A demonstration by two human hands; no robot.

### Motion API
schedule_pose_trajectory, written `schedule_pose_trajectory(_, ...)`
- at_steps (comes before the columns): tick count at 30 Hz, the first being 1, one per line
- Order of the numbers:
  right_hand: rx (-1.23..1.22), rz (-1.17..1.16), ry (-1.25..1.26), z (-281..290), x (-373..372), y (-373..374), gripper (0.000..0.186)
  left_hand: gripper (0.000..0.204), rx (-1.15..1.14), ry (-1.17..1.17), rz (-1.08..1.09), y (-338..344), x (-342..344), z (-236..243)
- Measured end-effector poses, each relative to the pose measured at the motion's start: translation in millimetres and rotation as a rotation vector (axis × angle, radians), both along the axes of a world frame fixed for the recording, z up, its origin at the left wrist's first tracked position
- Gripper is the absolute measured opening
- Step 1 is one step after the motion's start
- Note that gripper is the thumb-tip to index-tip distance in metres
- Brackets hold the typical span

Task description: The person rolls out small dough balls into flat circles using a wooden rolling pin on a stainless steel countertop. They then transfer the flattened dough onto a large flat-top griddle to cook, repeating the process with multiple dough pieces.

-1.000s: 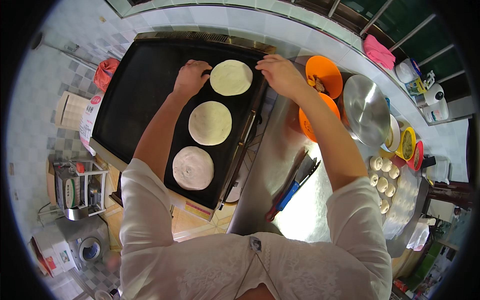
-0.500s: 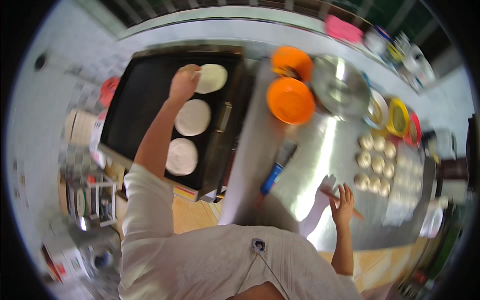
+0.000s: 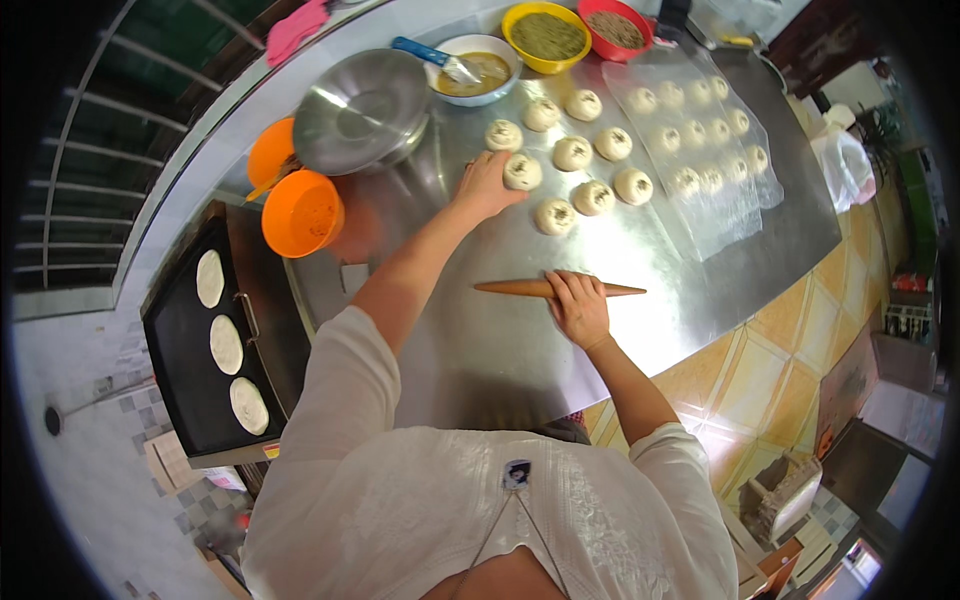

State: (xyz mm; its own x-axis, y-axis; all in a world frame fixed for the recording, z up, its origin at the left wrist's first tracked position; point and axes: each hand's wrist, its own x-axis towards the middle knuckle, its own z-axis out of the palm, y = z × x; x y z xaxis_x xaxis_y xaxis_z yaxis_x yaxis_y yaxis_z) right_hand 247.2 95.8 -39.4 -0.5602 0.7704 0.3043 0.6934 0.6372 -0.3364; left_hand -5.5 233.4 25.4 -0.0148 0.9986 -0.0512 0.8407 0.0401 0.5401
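My left hand (image 3: 488,187) reaches across the steel table, its thumb and fingers closed around a dough ball (image 3: 522,172) with a gathered, dark-flecked top. Several similar dough balls (image 3: 573,153) stand in loose rows beside it. Nearer to me, my right hand (image 3: 580,308) grips a slim wooden rolling pin (image 3: 515,288) with tapered ends, which lies crosswise on the table. On the black griddle (image 3: 190,370) at the left are three flat dough rounds (image 3: 227,344). More dough balls (image 3: 693,134) lie under a clear plastic sheet (image 3: 715,232) to the right.
Two orange bowls (image 3: 290,222) and a large steel bowl (image 3: 362,112) stand at the back left. Behind the dough are a white bowl (image 3: 497,92) with yellowish liquid and a blue-handled brush (image 3: 425,52), a yellow bowl (image 3: 546,40) of greenish filling, and a red bowl (image 3: 616,28).
The view has swung right. My left hand has left the farthest dough round on the griddle and taken hold of a dough ball. My right hand, open before, has closed on the rolling pin.
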Motion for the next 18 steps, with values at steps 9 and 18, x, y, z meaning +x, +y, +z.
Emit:
schedule_pose_trajectory(9, 0.007, 0.068, 0.124, -10, 9, 10, 0.049, 0.053, 0.095, 0.109, 0.081, 6, 28, -42)
schedule_pose_trajectory(18, 0.028, 0.096, 0.138, -15, 10, 18, 0.047, 0.053, -0.231, 0.094, 0.393, -254, 46, 1)
